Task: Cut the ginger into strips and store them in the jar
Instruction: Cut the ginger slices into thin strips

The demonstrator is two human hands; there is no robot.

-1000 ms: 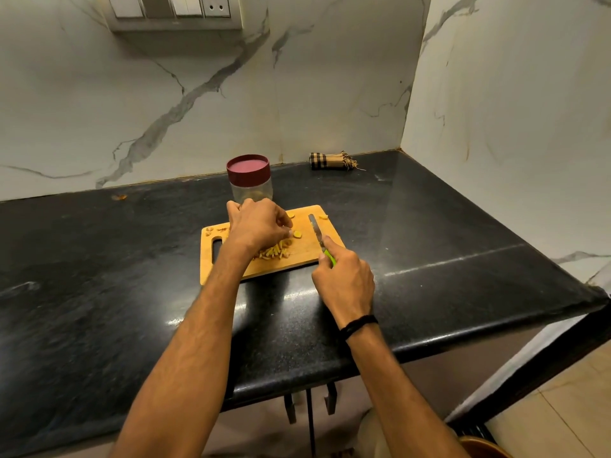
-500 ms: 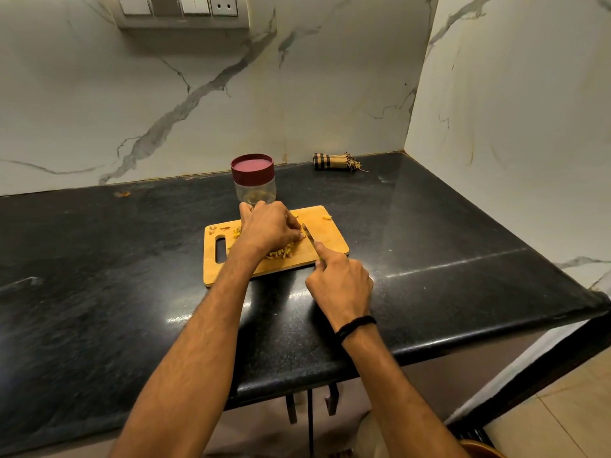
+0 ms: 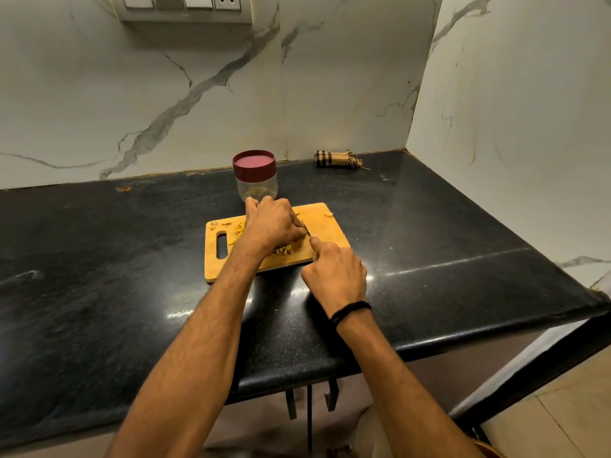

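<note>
A wooden cutting board (image 3: 330, 233) lies on the black counter. Yellow ginger strips (image 3: 287, 250) are piled on it, mostly under my left hand (image 3: 272, 224), which presses down on a ginger piece that I cannot see. My right hand (image 3: 335, 276) grips a knife (image 3: 306, 230); only a short bit of blade shows, right against my left fingers. A clear jar (image 3: 256, 186) with a dark red lid (image 3: 254, 161) stands just behind the board, lid on, with some ginger at its bottom.
A rolled checked cloth (image 3: 337, 159) lies at the back by the wall. A small ginger scrap (image 3: 123, 189) sits far left on the black counter (image 3: 99, 259). Marble walls close the back and right. The counter's front edge is near my elbows.
The knife has swung left from the board's right side to my left fingers. My left hand has shifted slightly right over the ginger pile.
</note>
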